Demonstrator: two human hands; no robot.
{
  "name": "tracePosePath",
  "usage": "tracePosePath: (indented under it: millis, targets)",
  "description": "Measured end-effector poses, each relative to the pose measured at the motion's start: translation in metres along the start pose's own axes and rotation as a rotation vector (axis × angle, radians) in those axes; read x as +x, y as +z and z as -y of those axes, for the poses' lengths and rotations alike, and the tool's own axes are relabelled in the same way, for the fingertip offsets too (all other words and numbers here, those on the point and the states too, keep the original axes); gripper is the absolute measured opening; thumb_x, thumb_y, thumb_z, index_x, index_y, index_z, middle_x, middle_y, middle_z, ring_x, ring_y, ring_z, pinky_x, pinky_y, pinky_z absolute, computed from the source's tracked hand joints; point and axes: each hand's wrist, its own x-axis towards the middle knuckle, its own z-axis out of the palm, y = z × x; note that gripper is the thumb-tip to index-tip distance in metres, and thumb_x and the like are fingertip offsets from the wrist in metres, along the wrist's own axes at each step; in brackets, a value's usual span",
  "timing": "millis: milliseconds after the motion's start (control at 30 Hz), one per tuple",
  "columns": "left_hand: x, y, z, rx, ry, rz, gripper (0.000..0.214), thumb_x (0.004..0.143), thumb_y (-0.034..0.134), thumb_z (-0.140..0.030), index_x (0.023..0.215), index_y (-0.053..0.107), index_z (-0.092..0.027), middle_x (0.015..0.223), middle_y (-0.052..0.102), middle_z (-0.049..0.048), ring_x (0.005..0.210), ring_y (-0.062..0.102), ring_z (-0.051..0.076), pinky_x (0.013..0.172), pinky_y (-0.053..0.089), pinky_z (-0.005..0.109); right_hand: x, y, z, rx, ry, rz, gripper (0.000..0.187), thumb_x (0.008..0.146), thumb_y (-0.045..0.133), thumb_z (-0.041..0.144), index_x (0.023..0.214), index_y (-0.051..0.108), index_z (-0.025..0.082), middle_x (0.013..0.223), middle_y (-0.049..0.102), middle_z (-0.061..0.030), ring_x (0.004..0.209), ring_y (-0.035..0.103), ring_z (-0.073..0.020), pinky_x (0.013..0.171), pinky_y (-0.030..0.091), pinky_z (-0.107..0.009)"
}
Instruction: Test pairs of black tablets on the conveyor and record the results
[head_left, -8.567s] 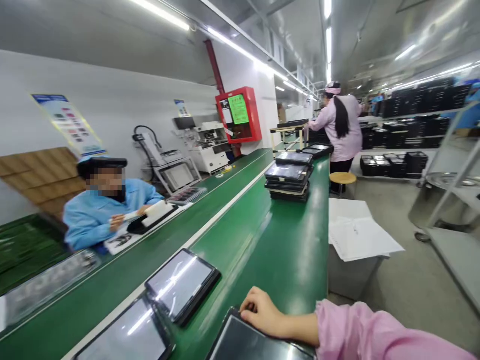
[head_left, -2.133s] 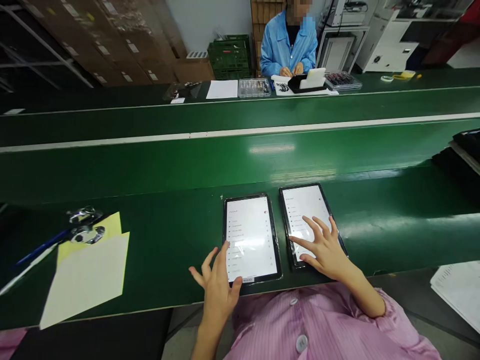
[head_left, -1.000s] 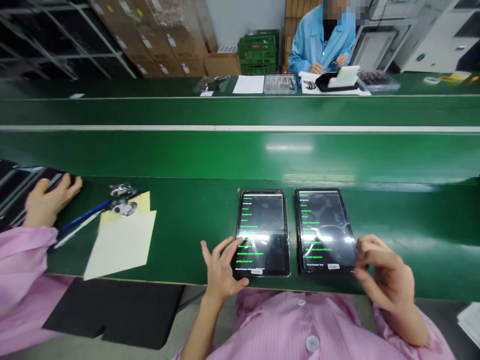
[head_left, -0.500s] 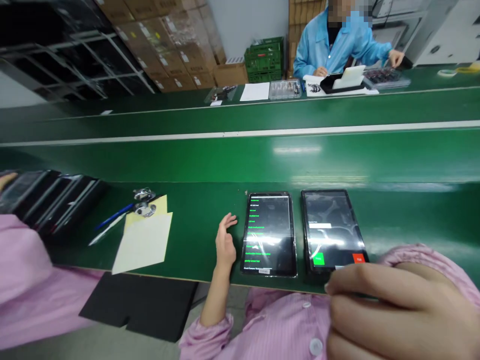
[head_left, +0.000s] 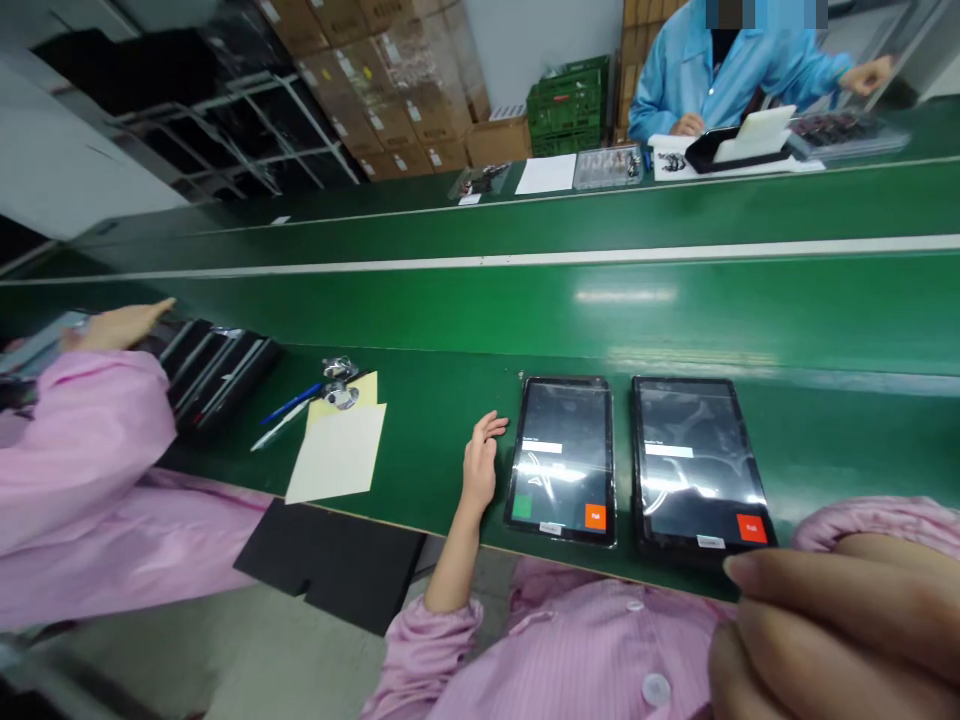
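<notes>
Two tablets lie side by side on the green bench. The left tablet shows a dark screen with a white bar, a green box and a red box. On the right tablet there is a white bar and a red box marked Fail. My left hand rests on the bench just left of the left tablet, fingers extended and apart, holding nothing. Close to the camera, my right hand is raised in front of the lower right, its fingers curled together. Whatever may be inside those fingers is hidden.
Paper sheets, pens and shiny metal pieces lie to the left. Beyond them, a co-worker's hand is over a rack of black devices. Across the bench sits a person in blue.
The view has swung left. The left tablet's green list gave way to the box screen, and the right tablet's green box is gone. The co-worker's arm at left comes further into view.
</notes>
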Motion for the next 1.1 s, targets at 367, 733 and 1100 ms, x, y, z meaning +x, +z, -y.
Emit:
tracePosePath:
  millis: [367, 733, 1100]
  targets:
    - [0.023, 0.003, -0.005, 0.312, -0.135, 0.325, 0.067, 0.082, 0.056, -0.047, 0.143, 0.038, -0.029, 0.116, 0.062, 0.0038, 0.11, 0.058, 0.026, 0.105, 0.029, 0.053, -0.12, 0.031, -0.133, -0.143, 0.233, 0.208, 0.022, 0.103, 0.041, 0.021, 0.088, 0.057, 0.022, 0.069, 0.065, -0.0008, 0.056, 0.058, -0.0163, 0.062, 0.045, -0.031]
    - [0.103, 0.042, -0.08, 0.333, 0.236, 0.544, 0.03, 0.092, 0.043, -0.035, 0.114, 0.059, -0.023, 0.13, 0.054, 0.0101, 0.129, 0.05, 0.027, 0.115, 0.032, 0.049, -0.133, 0.055, -0.126, -0.14, 0.367, 0.469, 0.029, 0.102, 0.045, 0.03, 0.101, 0.075, 0.027, 0.107, 0.063, -0.0103, 0.098, 0.057, -0.0256, 0.092, 0.04, -0.049]
    - [0.09, 0.095, -0.113, 0.696, 0.552, 0.952, 0.03, 0.078, 0.044, -0.011, 0.108, 0.047, -0.017, 0.161, 0.019, 0.027, 0.151, 0.015, 0.037, 0.111, 0.017, 0.075, -0.136, 0.055, -0.188, -0.39, 0.726, -0.007, 0.034, 0.1, 0.044, 0.026, 0.104, 0.077, 0.028, 0.118, 0.052, -0.0104, 0.112, 0.046, -0.029, 0.1, 0.038, -0.049]
